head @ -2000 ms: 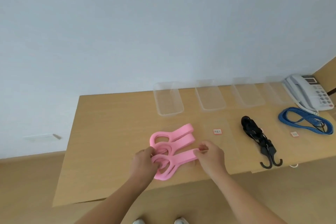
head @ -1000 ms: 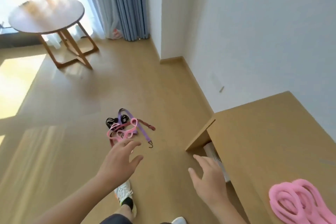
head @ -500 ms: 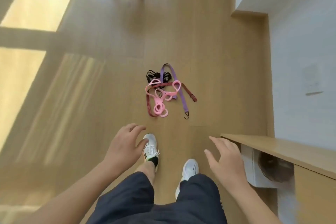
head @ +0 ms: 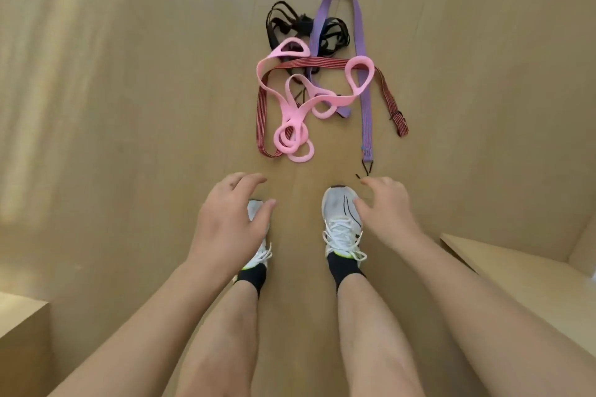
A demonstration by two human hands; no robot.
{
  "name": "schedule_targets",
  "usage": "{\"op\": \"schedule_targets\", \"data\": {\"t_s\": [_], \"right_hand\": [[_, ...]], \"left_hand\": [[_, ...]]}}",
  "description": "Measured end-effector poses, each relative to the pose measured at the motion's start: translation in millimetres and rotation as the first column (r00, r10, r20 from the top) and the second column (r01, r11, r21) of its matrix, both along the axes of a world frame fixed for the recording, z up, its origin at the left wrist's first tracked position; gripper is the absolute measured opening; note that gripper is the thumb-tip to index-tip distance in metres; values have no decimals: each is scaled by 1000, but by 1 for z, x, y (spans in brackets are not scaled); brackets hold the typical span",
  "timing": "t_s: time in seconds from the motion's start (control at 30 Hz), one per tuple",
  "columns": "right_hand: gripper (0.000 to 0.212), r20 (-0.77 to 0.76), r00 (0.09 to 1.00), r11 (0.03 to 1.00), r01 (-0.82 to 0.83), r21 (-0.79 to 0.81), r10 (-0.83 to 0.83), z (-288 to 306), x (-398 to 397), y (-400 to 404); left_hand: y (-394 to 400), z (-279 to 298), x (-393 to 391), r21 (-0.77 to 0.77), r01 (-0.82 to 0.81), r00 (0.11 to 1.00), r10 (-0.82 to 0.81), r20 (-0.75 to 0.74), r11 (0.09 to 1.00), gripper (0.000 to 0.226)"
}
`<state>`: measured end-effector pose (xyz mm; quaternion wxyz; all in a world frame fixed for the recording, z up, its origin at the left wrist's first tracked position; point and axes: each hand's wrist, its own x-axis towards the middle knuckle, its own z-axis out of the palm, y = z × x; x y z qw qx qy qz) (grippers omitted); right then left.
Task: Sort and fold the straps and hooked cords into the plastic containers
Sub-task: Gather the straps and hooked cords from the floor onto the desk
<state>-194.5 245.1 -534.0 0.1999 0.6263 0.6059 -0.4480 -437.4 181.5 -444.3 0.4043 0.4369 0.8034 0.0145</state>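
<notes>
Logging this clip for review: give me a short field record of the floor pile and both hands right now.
setting: wooden floor
pile: pink looped strap, purple hooked strap, red striped strap, black cords, tangled together
left hand: open, above pile, holding nothing
right hand: open, near the purple strap's hook

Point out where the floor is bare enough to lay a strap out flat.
Bare floor left of the pink strap, and right of the red striped strap. Crowded: the tangle itself, with the purple strap and black cords, down to both shoes.
</notes>
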Motion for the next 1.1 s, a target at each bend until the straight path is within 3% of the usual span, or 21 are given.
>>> {"op": "schedule_targets", "data": {"t_s": [0.13,0.3,0.43,0.57,0.63,0.87,1.0,1.1], "right_hand": [[41,19,1000,999,-15,-30,16,-104,-10,12],[40,-85,991,994,-106,-18,104,-180,-73,23],[43,-156,983,995,93,-38,-98,-214,-131,33],[22,-2,975,972,220,-76,-221,-231,-152,46],[14,5,966,964,258,-69,-258,-225,-149,48],[10,-212,836,862,494,-108,-506,-98,-108,38],[16,-327,741,804,580,-131,-587,35,-77,73],[22,-421,717,808,584,-71,-556,148,-54,119]], "left_hand": [[1,-72,17,-54,-12,1000,13,14,998,37],[-6,-119,21,-99,-65,998,66,8,993,38],[-15,-137,14,-136,-132,991,133,-1,982,36],[-15,-147,7,-166,-135,991,134,-17,977,36],[-12,-145,3,-159,-132,991,131,-18,978,36],[30,-90,5,-103,-44,999,45,10,994,37],[82,-6,19,-66,44,994,-37,107,997,52],[143,79,34,67,179,949,-190,253,982,74]]}}
